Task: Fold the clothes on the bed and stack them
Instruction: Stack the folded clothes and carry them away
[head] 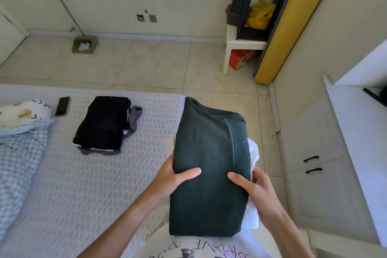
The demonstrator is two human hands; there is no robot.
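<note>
Right of the black stack on the bed, our left hand & right hand grip the folded green garment, thumbs on top; we should keep it level, then set it squarely on the stack.

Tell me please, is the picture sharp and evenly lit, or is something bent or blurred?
Head view: soft, even daylight, no hard shadows or glare; wide-angle lens bends the floor tiles and yellow panel near the edges; the green garment and both hands are sharp.
</note>
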